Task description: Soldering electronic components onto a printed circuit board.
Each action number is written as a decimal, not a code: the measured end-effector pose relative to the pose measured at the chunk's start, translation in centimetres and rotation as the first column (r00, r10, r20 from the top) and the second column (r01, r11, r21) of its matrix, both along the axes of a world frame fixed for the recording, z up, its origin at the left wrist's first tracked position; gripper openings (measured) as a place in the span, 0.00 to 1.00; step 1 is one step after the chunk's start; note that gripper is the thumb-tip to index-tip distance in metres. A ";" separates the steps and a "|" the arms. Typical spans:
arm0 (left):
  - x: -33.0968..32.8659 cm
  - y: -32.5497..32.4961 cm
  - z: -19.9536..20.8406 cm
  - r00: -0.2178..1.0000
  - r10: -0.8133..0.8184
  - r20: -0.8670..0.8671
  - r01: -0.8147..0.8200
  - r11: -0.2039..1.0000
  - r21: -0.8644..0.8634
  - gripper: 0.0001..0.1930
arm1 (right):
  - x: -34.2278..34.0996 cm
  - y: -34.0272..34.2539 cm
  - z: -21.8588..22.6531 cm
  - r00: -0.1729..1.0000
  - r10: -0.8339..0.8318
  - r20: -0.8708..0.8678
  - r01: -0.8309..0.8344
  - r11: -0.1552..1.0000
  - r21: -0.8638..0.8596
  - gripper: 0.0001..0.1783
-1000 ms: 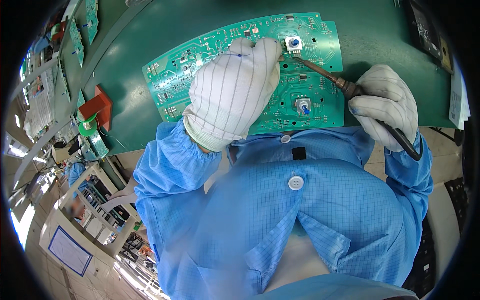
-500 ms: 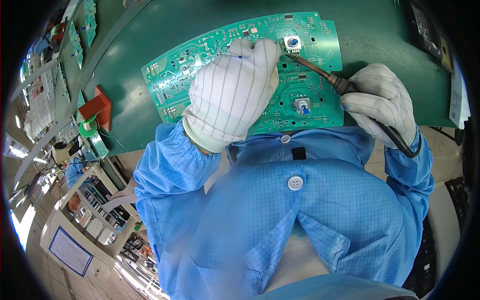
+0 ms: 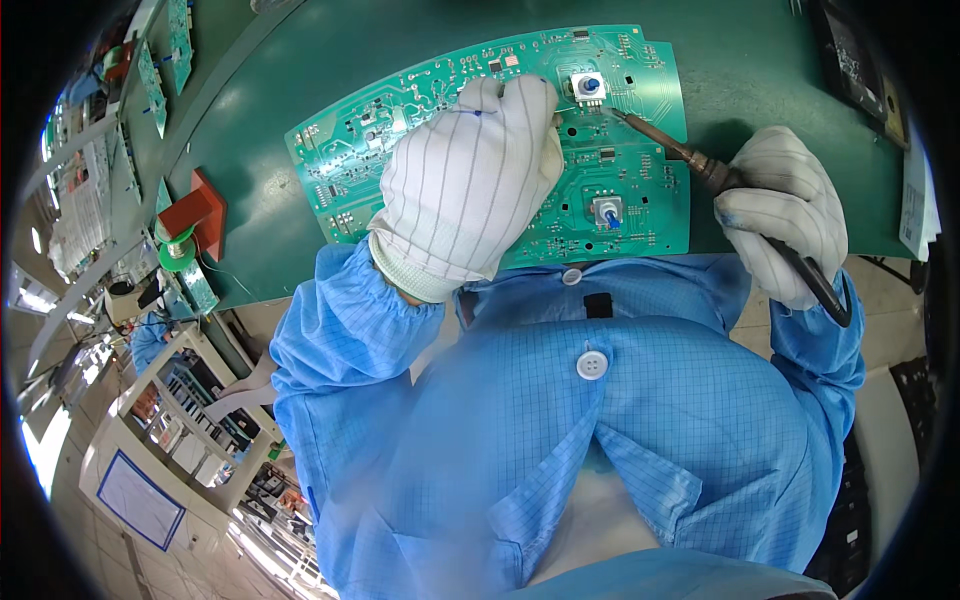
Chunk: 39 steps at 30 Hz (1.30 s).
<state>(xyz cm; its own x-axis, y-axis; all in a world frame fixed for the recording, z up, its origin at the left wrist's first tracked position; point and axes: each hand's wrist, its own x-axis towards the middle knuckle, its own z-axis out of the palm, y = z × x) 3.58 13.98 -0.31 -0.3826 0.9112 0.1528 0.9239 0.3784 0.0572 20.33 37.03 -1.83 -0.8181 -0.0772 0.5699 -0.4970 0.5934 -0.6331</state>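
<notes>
A green circuit board (image 3: 640, 235) with a curved far edge lies on the table in front of me. Two rotary knobs with blue shafts stand on it, an upper one (image 3: 590, 86) and a lower one (image 3: 607, 212). My right hand (image 3: 785, 205), in a white striped glove, grips a soldering iron (image 3: 712, 172). Its tip is beside the pins of the upper knob; whether it touches cannot be made out. My left hand (image 3: 470, 185), gloved too, rests over the board's middle with fingers closed just left of that knob. Whatever those fingers pinch is hidden.
A solder wire spool (image 3: 177, 252) on a red-brown stand (image 3: 205, 215) sits at the left, a thin wire trailing from it. More circuit boards (image 3: 152, 88) stand along the far left. A dark device (image 3: 850, 65) and white papers (image 3: 915, 200) occupy the right edge.
My right hand has shifted right, drawing the iron's tip a little rightward along the upper knob's pins. The board has slid very slightly right. My left hand stays nearly in place.
</notes>
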 end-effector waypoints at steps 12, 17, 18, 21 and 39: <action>-2.6 1.3 3.0 0.897 0.131 0.423 -0.262 0.927 0.270 0.06 | 4.0 3.4 -0.1 0.638 -0.765 -0.091 0.759 0.644 -0.095 0.15; 0.5 0.1 4.9 0.652 0.108 0.751 -0.395 0.894 0.214 0.08 | 5.9 7.3 -1.8 0.552 -0.783 -0.286 0.828 0.472 0.303 0.15; 1.2 -0.1 5.2 0.689 0.123 0.714 -0.347 0.921 0.176 0.08 | 6.1 7.3 -1.9 0.508 -0.832 -0.222 0.855 0.454 0.252 0.15; 2.7 -1.2 6.6 0.578 0.300 0.759 -0.368 0.926 -0.085 0.07 | 5.8 4.8 -1.8 0.538 -0.842 -0.025 0.841 0.539 -0.055 0.15; 0.5 3.4 7.2 0.975 -0.009 0.223 -0.002 0.999 0.050 0.07 | 4.6 -7.4 -2.5 0.860 -0.510 -0.008 0.482 0.817 -0.318 0.16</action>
